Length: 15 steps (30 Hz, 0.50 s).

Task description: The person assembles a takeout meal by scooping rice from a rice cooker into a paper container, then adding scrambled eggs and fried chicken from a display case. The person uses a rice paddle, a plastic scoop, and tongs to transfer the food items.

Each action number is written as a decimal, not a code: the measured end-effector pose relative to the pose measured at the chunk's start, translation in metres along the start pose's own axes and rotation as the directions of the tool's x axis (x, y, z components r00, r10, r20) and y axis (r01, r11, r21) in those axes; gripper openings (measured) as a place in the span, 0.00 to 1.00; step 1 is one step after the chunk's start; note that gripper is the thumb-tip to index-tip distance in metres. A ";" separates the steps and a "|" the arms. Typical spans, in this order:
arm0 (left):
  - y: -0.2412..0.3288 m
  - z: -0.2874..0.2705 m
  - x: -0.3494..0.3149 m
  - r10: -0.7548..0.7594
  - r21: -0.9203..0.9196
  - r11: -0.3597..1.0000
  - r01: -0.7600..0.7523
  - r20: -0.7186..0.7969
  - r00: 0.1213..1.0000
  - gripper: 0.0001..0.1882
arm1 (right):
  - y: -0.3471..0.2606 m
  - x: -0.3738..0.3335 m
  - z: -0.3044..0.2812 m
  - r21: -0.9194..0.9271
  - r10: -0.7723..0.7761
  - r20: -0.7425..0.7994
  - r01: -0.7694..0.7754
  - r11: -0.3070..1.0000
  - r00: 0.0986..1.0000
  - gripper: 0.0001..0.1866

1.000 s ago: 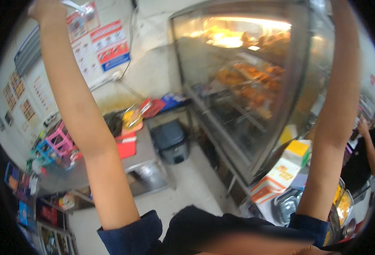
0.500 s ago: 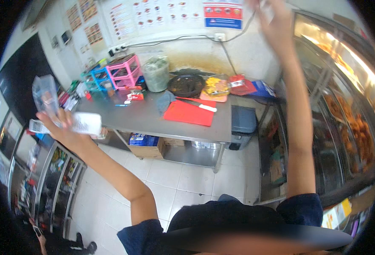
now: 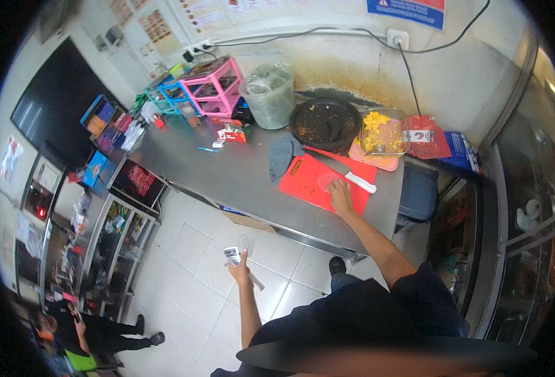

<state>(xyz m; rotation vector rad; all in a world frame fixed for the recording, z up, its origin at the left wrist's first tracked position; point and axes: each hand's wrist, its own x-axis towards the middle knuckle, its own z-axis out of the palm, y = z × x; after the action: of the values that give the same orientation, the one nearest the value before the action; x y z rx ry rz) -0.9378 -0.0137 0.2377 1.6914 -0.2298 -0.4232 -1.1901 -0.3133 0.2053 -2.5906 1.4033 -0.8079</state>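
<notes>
My left hand is closed round a clear plastic package and a white printed slip, held over the floor in front of the table. My right hand reaches down onto the red cutting board, its fingers drawn together by a small see-through piece that I cannot make out. Just beside it lies a knife with a white handle, its blade pointing to the far left. A blue-grey cloth rests at the board's left edge.
On the steel table stand a black stone mortar, a clear tub with yellow pieces, a lidded plastic bucket and pink drawers. A grey bin is at the right end. Someone in dark clothes is at lower left.
My right hand has come down from high by the wall onto the cutting board. My left hand has dropped and moved right, still holding the plastic package and slip. The view has turned.
</notes>
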 end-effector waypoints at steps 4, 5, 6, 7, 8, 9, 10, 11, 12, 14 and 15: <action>-0.044 0.096 0.068 0.328 0.116 0.940 -0.321 -0.049 0.943 0.28 | 0.040 0.012 0.004 0.051 0.271 -0.162 -0.266 0.963 0.949 0.12; -0.053 0.116 0.088 0.391 0.188 0.906 -0.379 -0.030 0.920 0.33 | 0.055 0.017 0.001 0.014 0.358 -0.209 -0.364 0.931 0.910 0.15; -0.060 0.133 0.109 0.409 0.259 0.882 -0.395 0.000 0.913 0.39 | 0.069 0.023 -0.003 -0.025 0.436 -0.261 -0.457 0.889 0.861 0.18; -0.064 0.146 0.127 0.332 0.270 0.905 -0.329 0.036 0.942 0.40 | 0.087 0.031 -0.008 0.042 0.592 -0.125 -0.592 0.805 0.796 0.20; -0.062 0.164 0.148 0.275 0.255 0.924 -0.285 0.074 0.959 0.41 | 0.107 0.045 -0.014 0.094 0.714 0.007 -0.711 0.696 0.700 0.22; -0.059 0.184 0.165 0.187 0.246 0.946 -0.210 0.113 0.976 0.42 | 0.124 0.061 -0.019 0.154 0.782 0.064 -0.781 0.606 0.620 0.24; -0.055 0.200 0.172 0.451 0.384 0.821 -0.422 0.016 0.893 0.43 | 0.128 0.070 -0.017 0.136 0.697 -0.240 -0.688 0.713 0.675 0.20; -0.046 0.214 0.178 0.520 0.511 0.733 -0.450 0.006 0.854 0.43 | 0.135 0.079 -0.018 0.249 0.689 -0.235 -0.643 0.725 0.686 0.18; -0.033 0.220 0.181 0.600 0.631 0.616 -0.472 0.012 0.800 0.43 | 0.141 0.087 -0.018 0.378 0.703 -0.206 -0.608 0.698 0.680 0.18; -0.007 0.247 0.177 0.676 0.691 0.546 -0.474 -0.029 0.736 0.41 | 0.154 0.094 -0.019 0.525 0.777 -0.036 -0.649 0.550 0.629 0.26; 0.008 0.250 0.168 0.673 0.644 0.600 -0.475 -0.085 0.735 0.39 | 0.163 0.094 -0.018 0.575 0.774 -0.070 -0.608 0.547 0.630 0.31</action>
<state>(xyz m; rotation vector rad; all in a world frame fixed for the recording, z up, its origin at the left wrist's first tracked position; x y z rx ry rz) -0.8844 -0.3068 0.1914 2.1237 -0.7144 0.4923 -1.2810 -0.4791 0.2075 -1.3241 1.7989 -1.2427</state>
